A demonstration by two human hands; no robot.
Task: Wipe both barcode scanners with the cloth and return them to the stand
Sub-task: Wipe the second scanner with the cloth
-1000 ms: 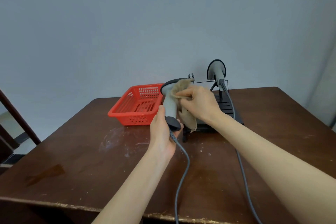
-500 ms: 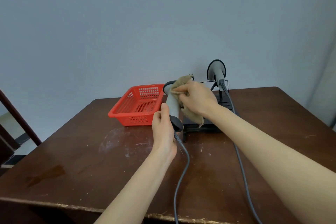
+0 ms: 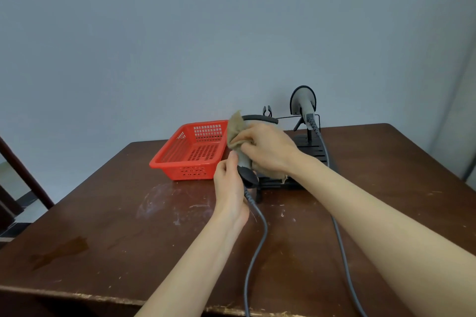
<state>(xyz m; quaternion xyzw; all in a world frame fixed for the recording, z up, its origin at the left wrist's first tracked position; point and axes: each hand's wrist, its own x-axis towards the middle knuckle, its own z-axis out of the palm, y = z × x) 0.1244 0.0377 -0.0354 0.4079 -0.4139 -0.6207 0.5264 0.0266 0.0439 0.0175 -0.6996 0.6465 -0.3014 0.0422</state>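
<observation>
- My left hand (image 3: 230, 189) grips the bottom of the handle of one scanner (image 3: 247, 177), holding it upright above the table (image 3: 103, 226), just in front of the stand (image 3: 313, 148).
- It has a grey handle, a black end cap and a black-rimmed head. Its grey cable (image 3: 257, 239) runs toward me.
- My right hand (image 3: 269, 148) pinches the tan cloth (image 3: 235, 130), bunched against the scanner's head and upper handle. One frayed end hangs under my wrist.
- The second scanner (image 3: 304, 101), also grey and black, sits on the black stand.
- A red basket (image 3: 190, 172) lies just left.
</observation>
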